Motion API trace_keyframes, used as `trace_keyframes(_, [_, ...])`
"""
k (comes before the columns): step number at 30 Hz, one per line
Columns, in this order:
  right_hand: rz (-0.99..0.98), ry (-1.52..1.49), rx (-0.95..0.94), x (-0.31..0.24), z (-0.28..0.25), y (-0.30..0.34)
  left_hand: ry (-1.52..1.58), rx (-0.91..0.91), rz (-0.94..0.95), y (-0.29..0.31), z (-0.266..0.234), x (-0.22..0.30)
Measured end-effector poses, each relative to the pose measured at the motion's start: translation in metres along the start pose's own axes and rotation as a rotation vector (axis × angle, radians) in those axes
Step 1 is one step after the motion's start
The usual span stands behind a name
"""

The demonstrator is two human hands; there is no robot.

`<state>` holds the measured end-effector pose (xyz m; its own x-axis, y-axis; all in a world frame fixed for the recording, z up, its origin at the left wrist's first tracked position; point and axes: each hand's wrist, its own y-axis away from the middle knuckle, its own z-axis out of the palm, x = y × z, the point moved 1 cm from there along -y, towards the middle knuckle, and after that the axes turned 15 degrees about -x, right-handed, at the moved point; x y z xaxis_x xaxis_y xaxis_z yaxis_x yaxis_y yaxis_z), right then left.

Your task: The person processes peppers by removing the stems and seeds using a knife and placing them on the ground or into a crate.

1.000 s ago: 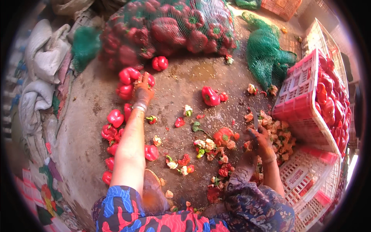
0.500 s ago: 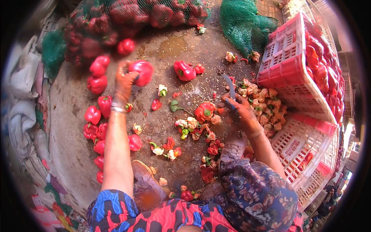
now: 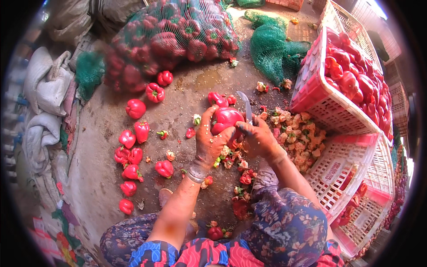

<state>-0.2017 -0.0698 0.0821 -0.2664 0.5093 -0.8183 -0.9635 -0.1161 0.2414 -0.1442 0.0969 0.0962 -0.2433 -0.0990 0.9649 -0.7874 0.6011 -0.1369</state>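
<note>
A large red bell pepper [image 3: 227, 117] is gripped in my left hand [image 3: 211, 141], whose fingers wrap its left side and underside. My right hand [image 3: 259, 137] is closed round the handle of a knife [image 3: 245, 103] with a curved blade that points up and away from me. The right thumb is close to the pepper's right side; whether it touches cannot be made out. Just beyond the held pepper lies another red pepper [image 3: 215, 98] on the ground. Below my hands are pepper scraps [image 3: 227, 156], partly hidden by them.
Loose red peppers [image 3: 135, 155] lie in a rough column at left. A green net sack of peppers [image 3: 187, 38] stands at the back, beside an empty-looking green net [image 3: 271, 49]. At right are a heap of cut cores [image 3: 298, 138], a full crate [image 3: 327, 95] and another crate [image 3: 342, 164].
My left hand has brought the pepper from the far left to the middle, beside the knife. My right hand has moved slightly left, and the view has shifted.
</note>
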Motion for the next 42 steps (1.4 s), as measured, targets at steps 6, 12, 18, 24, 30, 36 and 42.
trace_keyframes(6, [-0.323, 1.013, -0.097, -0.034, 0.015, 0.018, -0.209, -0.036, 0.021, -0.005, -0.03, 0.009])
trace_keyframes(12, [-0.153, 1.267, -0.086, -0.004, 0.008, 0.012, 0.154, 0.104, 0.022, -0.004, -0.045, -0.007])
trace_keyframes(18, [-0.067, 0.7, -0.016, -0.03, 0.012, 0.003, 0.428, -0.001, 0.112, -0.003, -0.063, -0.029])
trace_keyframes(24, [-0.058, 0.277, -0.248, -0.029, 0.025, -0.021, 0.295, -0.126, 0.098, 0.0, -0.035, -0.002])
trace_keyframes(30, [-0.083, 0.154, -0.122, -0.01, 0.027, -0.009, 0.972, -0.049, -0.021, 0.007, -0.012, -0.025])
trace_keyframes(36, [-0.214, 0.468, 0.037, -0.019, 0.028, -0.004, -0.209, 0.122, 0.136, -0.007, 0.011, -0.014])
trace_keyframes(42, [-0.144, 0.22, 0.059, -0.019, 0.027, -0.003, 0.52, 0.271, -0.123, -0.007, 0.026, -0.018])
